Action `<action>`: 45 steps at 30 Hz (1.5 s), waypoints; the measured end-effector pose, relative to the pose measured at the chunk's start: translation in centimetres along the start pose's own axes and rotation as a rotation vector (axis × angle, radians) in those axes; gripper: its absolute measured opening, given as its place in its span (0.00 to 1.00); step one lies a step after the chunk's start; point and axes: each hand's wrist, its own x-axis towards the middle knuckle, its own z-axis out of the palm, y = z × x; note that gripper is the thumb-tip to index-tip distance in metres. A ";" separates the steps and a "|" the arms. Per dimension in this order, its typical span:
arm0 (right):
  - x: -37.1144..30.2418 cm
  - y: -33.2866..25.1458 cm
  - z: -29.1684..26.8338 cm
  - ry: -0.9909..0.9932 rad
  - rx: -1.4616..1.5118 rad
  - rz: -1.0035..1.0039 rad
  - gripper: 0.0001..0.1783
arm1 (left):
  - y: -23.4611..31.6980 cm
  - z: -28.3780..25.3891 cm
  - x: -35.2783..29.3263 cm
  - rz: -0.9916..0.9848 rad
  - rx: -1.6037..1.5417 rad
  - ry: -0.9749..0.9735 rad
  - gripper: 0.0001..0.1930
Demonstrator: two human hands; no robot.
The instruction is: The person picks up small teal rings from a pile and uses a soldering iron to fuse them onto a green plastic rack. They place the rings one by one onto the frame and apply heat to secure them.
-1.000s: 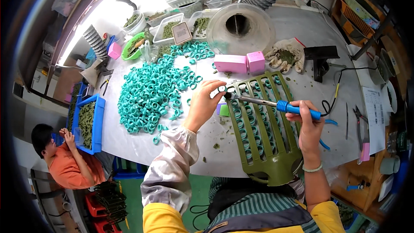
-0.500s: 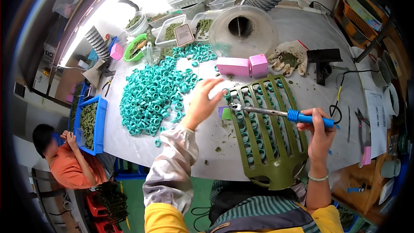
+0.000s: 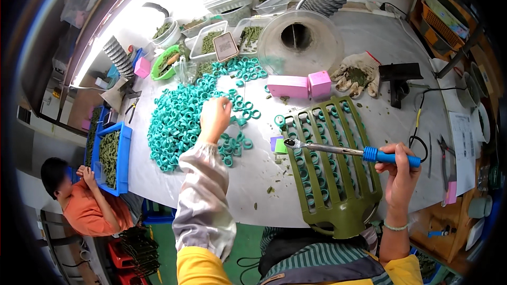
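My left hand (image 3: 215,119) reaches over the right part of a large heap of teal rings (image 3: 177,121). Its fingers are curled together at the heap, and what they pinch, if anything, is hidden. My right hand (image 3: 400,177) grips the blue handle of a soldering iron (image 3: 338,149), whose silvery tip points left over an olive-green slotted plastic rack (image 3: 336,182). Rows of teal rings show in the rack's slots. One teal ring (image 3: 280,120) sits at the rack's far left corner. Beside the left edge lies a small bright green block (image 3: 280,146).
Pink blocks (image 3: 288,86) and a soiled work glove (image 3: 358,74) lie beyond the rack. A wide clear funnel (image 3: 298,47) with a duct stands at the back, near containers of green pieces (image 3: 211,42). Pliers (image 3: 444,161) lie right. A co-worker (image 3: 95,206) sits left by a blue bin (image 3: 123,153).
My left hand has moved left from the rack's corner to the ring heap, its spread fingers now curled. Some rings have shifted toward the right of the heap. The soldering iron has moved slightly down and right.
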 end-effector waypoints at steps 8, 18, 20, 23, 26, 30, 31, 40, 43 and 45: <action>0.1 0.0 0.3 -0.012 0.011 -0.022 0.17 | -1.5 3.7 2.9 -0.021 0.052 0.152 0.09; 0.7 0.7 -0.5 -0.008 -0.047 -0.097 0.16 | 9.2 -3.1 -3.3 -0.052 -0.904 -0.223 0.15; 0.9 0.9 -0.5 -0.003 -0.054 -0.081 0.17 | 11.7 -3.5 -3.9 0.018 -0.956 -0.296 0.13; 1.3 1.7 -0.6 0.002 -0.065 -0.064 0.17 | 13.9 -2.3 -4.0 0.131 -0.846 -0.204 0.13; 1.5 2.4 -0.3 -0.005 -0.051 -0.074 0.16 | 14.8 -1.0 -3.6 0.339 -0.561 -0.014 0.14; 2.0 3.4 0.1 -0.039 0.017 -0.071 0.15 | 15.3 0.0 -3.1 0.333 -0.547 -0.033 0.14; 2.1 3.5 0.1 -0.031 0.018 -0.071 0.15 | 15.5 0.1 -3.0 0.340 -0.547 -0.038 0.14; 1.7 2.2 -1.2 -0.010 -0.037 -0.118 0.16 | 15.0 -0.4 -3.1 0.381 -0.472 -0.035 0.15; 1.5 2.0 -1.7 0.000 -0.020 -0.093 0.17 | 13.1 -1.3 -2.4 0.172 -0.679 -0.046 0.12; 1.4 1.8 -1.5 0.002 -0.015 -0.095 0.17 | 8.6 -1.7 -2.4 0.019 -0.422 0.122 0.04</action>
